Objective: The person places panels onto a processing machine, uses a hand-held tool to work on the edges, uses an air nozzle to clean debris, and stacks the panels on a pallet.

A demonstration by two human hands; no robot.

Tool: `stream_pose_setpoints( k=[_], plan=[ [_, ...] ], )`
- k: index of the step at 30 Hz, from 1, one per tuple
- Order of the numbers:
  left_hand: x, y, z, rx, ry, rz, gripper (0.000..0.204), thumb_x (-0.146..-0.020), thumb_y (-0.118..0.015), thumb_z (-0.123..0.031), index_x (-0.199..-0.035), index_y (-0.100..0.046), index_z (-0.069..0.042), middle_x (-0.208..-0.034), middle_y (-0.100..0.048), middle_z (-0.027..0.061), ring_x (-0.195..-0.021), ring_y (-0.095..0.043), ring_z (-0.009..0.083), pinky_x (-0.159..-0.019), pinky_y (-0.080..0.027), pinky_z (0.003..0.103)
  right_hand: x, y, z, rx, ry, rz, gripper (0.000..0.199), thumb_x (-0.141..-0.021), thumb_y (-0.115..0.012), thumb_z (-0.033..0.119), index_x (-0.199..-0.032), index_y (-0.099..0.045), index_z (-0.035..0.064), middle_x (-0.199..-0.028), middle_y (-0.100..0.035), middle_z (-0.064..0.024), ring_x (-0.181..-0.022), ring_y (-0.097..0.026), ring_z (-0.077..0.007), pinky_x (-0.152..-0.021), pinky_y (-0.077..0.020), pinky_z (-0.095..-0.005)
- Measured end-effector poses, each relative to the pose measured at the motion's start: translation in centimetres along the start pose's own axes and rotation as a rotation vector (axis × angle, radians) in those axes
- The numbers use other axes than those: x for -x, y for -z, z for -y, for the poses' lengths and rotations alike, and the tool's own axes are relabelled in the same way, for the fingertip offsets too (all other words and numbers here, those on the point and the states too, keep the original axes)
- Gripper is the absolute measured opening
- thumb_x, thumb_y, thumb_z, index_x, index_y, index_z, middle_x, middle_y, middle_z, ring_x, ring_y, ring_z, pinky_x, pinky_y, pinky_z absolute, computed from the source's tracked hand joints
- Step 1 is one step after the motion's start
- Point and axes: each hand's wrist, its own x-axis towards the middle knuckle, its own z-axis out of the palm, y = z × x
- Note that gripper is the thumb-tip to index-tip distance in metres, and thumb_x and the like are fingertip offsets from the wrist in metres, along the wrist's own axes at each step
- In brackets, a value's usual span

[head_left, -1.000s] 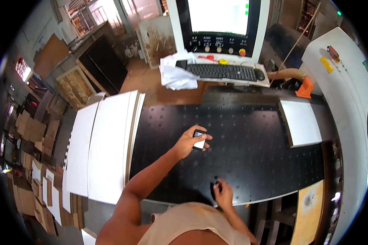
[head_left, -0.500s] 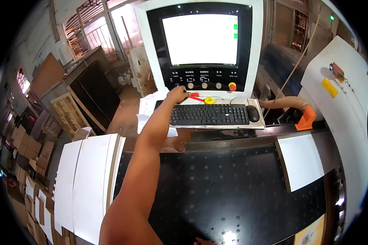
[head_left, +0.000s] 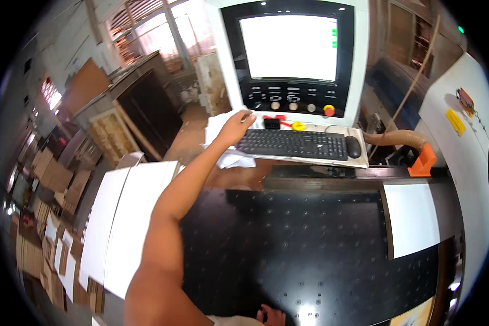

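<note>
My left hand (head_left: 237,128) reaches far forward, just left of the keyboard (head_left: 293,144) and below the control panel's lower left corner. Its fingers are loosely bent, with a gap by the thumb, and nothing shows in them. Right of the fingertips lies a small black box-shaped object (head_left: 271,124). A red strip-like thing (head_left: 280,117) and a yellow round item, like a tape measure (head_left: 298,126), lie beside it. At the lower edge, my right hand (head_left: 271,315) is partly cut off over the black table (head_left: 309,233), its visible fingers bent and slightly apart.
A lit screen (head_left: 290,49) stands above a red stop button (head_left: 328,110). A mouse (head_left: 353,146) sits beside the keyboard. White panels (head_left: 138,217) are stacked left; another white panel (head_left: 413,220) lies at right. An orange fitting (head_left: 424,161) joins a ribbed hose (head_left: 396,138).
The view has swung a little left, shifting the scene rightward. The black object now shows apart from my left hand, in front of the red strip. More of my right hand shows.
</note>
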Motion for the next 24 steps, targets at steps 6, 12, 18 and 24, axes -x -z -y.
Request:
stream_pose_setpoints(
  k=[6, 12, 18, 24],
  plan=[
    [30.4, 13.3, -2.7, -0.16, 0.212, 0.155, 0.055, -0.101, -0.061, -0.038, -0.136, -0.056, 0.005, -0.132, -0.063, 0.0218, -0.124, -0.059, 0.0311, -0.107, -0.043, 0.041, -0.5, 0.8, 1.4, 0.066, 0.174, -0.282, 0.026, -0.086, -0.071, 0.023, -0.109, -0.073, 0.0108, -0.081, -0.068, -0.0081, -0.08, -0.061, -0.0309, -0.081, -0.0437, -0.0455],
    [59.0, 31.6, 10.9, -0.195, 0.751, -0.399, 0.048, -0.102, -0.059, -0.028, -0.137, -0.055, 0.005, -0.129, -0.064, 0.0177, -0.117, -0.061, 0.0252, -0.101, -0.048, 0.035, -0.6, -0.2, 3.7, 0.121, 0.252, -0.241, 0.026, -0.09, -0.068, 0.024, -0.109, -0.071, 0.0069, -0.081, -0.068, -0.008, -0.08, -0.061, -0.0311, -0.08, -0.0436, -0.0453],
    [78.5, 42.7, 21.4, -0.296, 0.931, -0.915, 0.055, -0.102, -0.061, -0.032, -0.138, -0.052, 0.008, -0.129, -0.061, 0.0221, -0.118, -0.061, 0.0286, -0.103, -0.047, 0.036, 0.1, -1.0, 3.7, 0.303, 0.11, -0.398, 0.025, -0.096, -0.062, 0.022, -0.112, -0.069, 0.0041, -0.098, -0.07, -0.017, -0.095, -0.064, -0.0369, -0.087, -0.0488, -0.0465],
    [87.8, 42.1, 22.0, -0.362, 1.091, -1.482, 0.075, -0.101, -0.058, -0.052, -0.14, -0.045, 0.011, -0.132, -0.057, 0.0249, -0.115, -0.061, 0.0333, -0.098, -0.05, 0.04, -3.1, -5.4, 8.7, 0.13, -0.202, -0.677, 0.032, -0.097, -0.063, 0.028, -0.113, -0.068, 0.0009, -0.102, -0.071, -0.0205, -0.094, -0.068, -0.0392, -0.081, -0.052, -0.0441]
  ],
)
